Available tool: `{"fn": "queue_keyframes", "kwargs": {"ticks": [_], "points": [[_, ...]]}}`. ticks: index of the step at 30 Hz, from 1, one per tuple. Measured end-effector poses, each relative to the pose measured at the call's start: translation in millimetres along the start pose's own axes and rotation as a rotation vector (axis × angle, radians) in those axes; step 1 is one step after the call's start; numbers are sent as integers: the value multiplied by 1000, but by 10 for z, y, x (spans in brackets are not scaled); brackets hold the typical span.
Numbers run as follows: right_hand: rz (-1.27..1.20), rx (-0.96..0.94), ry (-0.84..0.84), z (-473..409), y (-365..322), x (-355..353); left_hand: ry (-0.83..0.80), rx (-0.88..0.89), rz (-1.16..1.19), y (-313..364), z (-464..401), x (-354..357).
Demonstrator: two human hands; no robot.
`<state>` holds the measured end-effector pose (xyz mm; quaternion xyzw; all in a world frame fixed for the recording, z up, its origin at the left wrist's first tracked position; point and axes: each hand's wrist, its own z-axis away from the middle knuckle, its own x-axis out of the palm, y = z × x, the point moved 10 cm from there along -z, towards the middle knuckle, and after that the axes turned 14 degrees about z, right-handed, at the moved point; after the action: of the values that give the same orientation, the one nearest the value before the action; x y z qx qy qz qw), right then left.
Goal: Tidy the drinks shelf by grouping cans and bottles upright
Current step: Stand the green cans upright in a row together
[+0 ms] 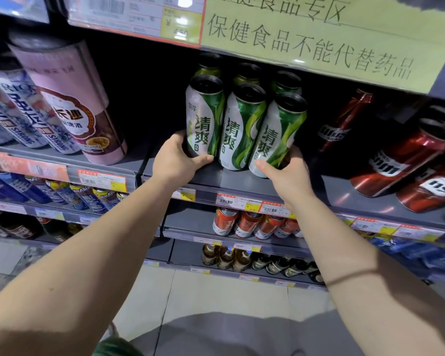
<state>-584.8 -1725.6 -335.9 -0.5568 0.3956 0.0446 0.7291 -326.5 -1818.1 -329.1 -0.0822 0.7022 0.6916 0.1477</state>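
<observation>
Green cans (pixel 242 124) between cupped hands (pixel 231 167)

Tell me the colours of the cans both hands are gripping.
Green and white, black tops, on the cans; seen in the head view.

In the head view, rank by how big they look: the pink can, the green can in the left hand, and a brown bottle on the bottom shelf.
1. Pink can, though nearest.
2. Green can.
3. Brown bottle, though farthest.
</observation>
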Motion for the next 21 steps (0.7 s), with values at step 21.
{"fn": "queue_keyframes", "kwargs": {"ticks": [21], "points": [[948, -432, 192, 71, -1782, -389, 3, -2, -21, 9, 0, -9]]}}
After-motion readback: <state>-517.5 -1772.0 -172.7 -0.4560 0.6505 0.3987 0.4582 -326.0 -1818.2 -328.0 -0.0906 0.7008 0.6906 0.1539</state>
